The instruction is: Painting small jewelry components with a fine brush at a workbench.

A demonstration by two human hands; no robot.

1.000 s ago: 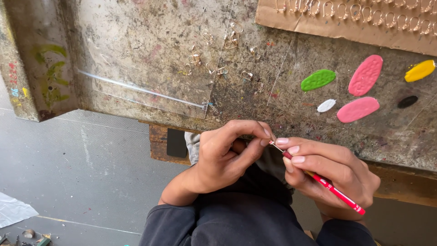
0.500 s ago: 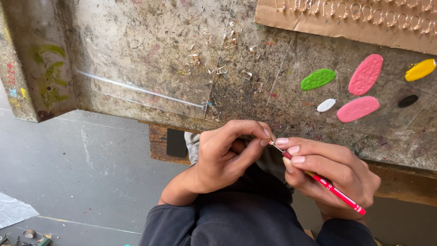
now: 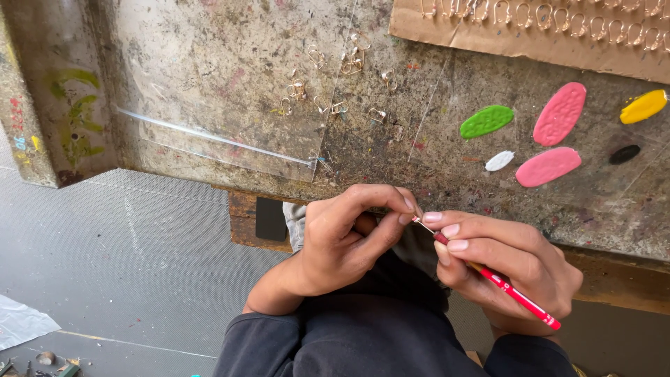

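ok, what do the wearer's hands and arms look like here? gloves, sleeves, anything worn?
Both are bare: no gloves, rings or watch show on the left hand or the right hand. The right hand's fingernails are pale pink. Dark navy sleeves are pushed up, so the left forearm is uncovered; the right sleeve only shows at the bottom edge of the frame.

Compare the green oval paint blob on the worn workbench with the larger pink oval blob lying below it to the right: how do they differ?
The green oval paint blob is smaller and shorter than the pink oval blob. The green one lies further from the bench edge, the pink one nearer the right hand. The green one is vivid green, the pink one soft pink. Both are flat, elongated ovals tilted the same way on the workbench.
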